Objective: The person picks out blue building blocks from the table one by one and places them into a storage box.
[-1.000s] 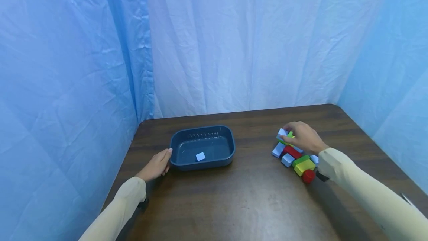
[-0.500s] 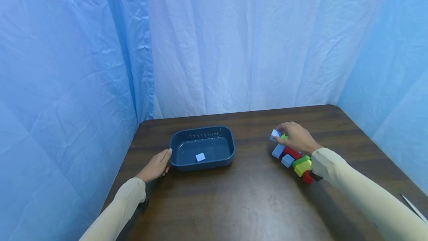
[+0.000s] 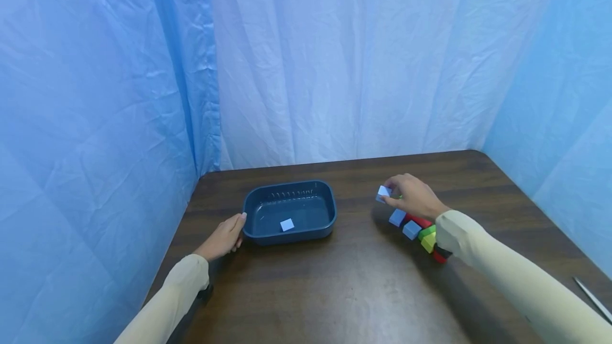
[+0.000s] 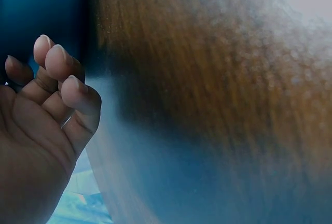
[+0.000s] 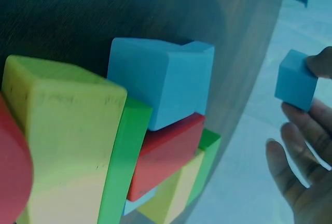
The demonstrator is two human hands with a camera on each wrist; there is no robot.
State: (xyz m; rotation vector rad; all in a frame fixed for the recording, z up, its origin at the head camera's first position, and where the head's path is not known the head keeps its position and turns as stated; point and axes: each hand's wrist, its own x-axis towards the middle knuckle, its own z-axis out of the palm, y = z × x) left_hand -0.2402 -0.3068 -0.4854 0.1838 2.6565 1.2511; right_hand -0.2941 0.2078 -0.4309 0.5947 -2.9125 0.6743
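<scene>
A light-blue cube is pinched between the thumb and fingers of my right hand, raised above the table at the back edge of a block pile. In the right wrist view the cube hangs at the fingertips, with the other fingers spread apart. My left hand grips the left end of a dark-blue tray, thumb on the rim; the left wrist view shows bent fingers beside its wall. One pale-blue block lies inside the tray.
Under my right arm lie blue blocks, a red block, green and yellow blocks, and a red rounded block, partly covered by the sleeve. A thin metallic stick rests at the table's right side. Blue curtains surround the table.
My right hand has lifted the light-blue cube from the pile and moved left with it, towards the tray. The left hand and tray have stayed in place.
</scene>
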